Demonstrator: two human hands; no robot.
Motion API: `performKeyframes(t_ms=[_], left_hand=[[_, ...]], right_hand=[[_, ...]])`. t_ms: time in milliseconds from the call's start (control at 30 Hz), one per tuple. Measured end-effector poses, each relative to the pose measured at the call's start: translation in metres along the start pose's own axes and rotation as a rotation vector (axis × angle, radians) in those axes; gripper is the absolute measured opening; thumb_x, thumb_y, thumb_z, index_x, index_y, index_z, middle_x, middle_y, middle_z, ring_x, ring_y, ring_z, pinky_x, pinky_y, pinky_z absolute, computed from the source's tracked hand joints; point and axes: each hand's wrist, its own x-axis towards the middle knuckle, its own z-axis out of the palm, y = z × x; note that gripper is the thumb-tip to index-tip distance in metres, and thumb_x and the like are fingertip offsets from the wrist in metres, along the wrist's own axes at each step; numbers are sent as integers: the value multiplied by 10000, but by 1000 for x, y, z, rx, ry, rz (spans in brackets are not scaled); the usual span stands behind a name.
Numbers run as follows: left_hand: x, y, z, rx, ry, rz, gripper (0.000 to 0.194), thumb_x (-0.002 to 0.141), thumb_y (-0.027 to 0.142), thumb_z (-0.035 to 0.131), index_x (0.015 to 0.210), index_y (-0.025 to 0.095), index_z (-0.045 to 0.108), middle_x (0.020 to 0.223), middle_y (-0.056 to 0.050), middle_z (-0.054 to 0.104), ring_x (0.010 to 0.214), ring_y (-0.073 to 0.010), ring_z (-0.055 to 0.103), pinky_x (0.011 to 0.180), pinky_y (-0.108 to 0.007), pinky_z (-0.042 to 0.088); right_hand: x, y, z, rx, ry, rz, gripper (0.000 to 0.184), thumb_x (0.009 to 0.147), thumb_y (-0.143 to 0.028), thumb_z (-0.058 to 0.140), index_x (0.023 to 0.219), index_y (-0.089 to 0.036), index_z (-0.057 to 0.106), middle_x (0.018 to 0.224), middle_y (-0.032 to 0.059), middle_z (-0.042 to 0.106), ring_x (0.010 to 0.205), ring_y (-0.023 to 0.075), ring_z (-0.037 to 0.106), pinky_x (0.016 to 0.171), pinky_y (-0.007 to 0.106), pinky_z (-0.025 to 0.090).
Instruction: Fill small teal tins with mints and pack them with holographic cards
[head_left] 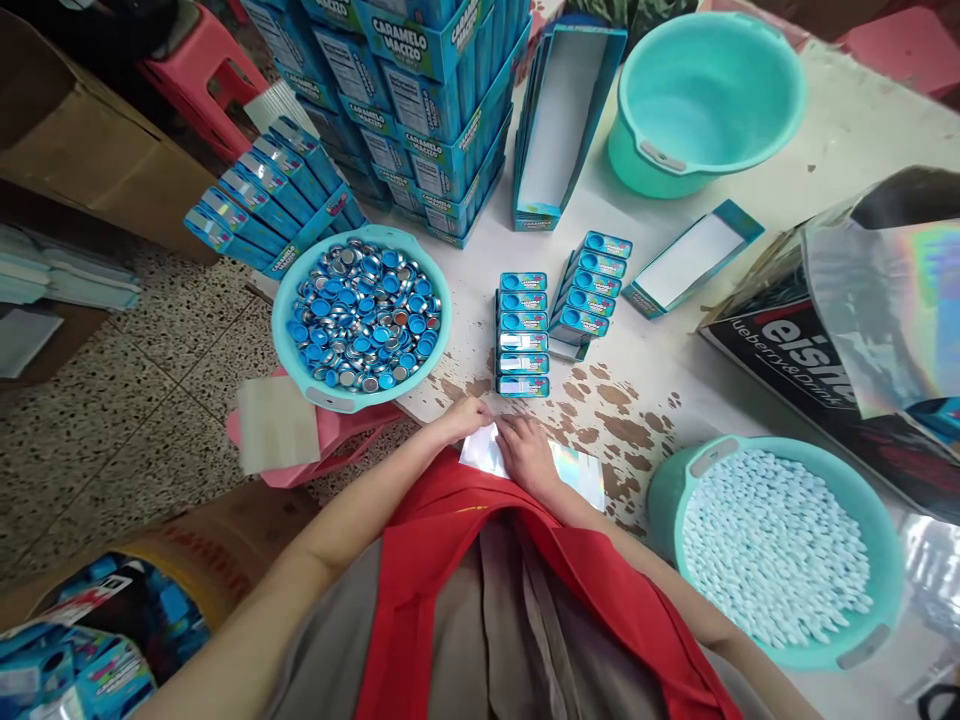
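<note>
At the table's front edge, my left hand (463,418) is closed in a pinch at the top edge of a shiny holographic sheet (579,472). My right hand (527,455) lies across the same sheet, its fingers curled over the upper edge close to my left fingertips. Whatever is between the fingertips is too small to make out. Just beyond my hands stands a row of small blue tins (523,322), some with pale strips on their tops. A second group of blue tins (592,285) stands to its right in a tray.
A bowl of round blue and silver caps (360,398) stands left, a tub of pale candies (780,655) right. Farther back are stacked display boxes (424,145), shallow blue trays (559,120), another tub (705,100) and a black carton (787,360). A pink stool (330,450) is below left.
</note>
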Motion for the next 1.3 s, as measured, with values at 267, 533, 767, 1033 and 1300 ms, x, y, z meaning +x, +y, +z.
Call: performKeyframes(t_ms=[267, 533, 767, 1033, 1300], left_hand=[[1, 4, 5, 55, 71, -20, 165, 742, 206, 566, 729, 137, 715, 617, -29, 633, 610, -147, 550, 567, -243, 397], [-19, 16, -4, -111, 301, 233, 283, 880, 292, 435, 840, 170, 686, 908, -77, 681, 929, -195, 598, 845, -303, 443], [-50, 50, -29, -556, -28, 380, 321, 734, 432, 646, 889, 152, 625, 768, -15, 655, 709, -131, 604, 691, -250, 477], [6, 63, -70, -317, 211, 341, 209, 802, 256, 483, 959, 168, 589, 581, 47, 512, 551, -94, 487, 557, -210, 397], [33, 73, -97, -224, 432, 373, 255, 846, 301, 471, 1032, 164, 580, 836, -26, 627, 776, -135, 572, 741, -261, 455]], right_hand=[[-4, -2, -18, 75, -13, -75, 164, 904, -246, 496, 853, -197, 644, 887, 86, 667, 823, 223, 543, 723, 351, 420], [21, -18, -105, 544, 149, 157, 113, 873, -288, 552, 783, -220, 550, 719, 7, 608, 661, 147, 561, 637, 273, 450], [47, -15, -128, 734, 206, 271, 168, 836, -363, 598, 767, -213, 562, 694, -11, 611, 631, 132, 559, 620, 265, 460], [110, 11, -88, 512, 503, 454, 137, 791, -325, 603, 745, -199, 628, 946, 80, 582, 969, 220, 544, 782, 353, 469], [151, 24, -112, 687, 481, 490, 126, 737, -294, 648, 702, -177, 616, 692, -7, 607, 648, 142, 538, 665, 304, 437]])
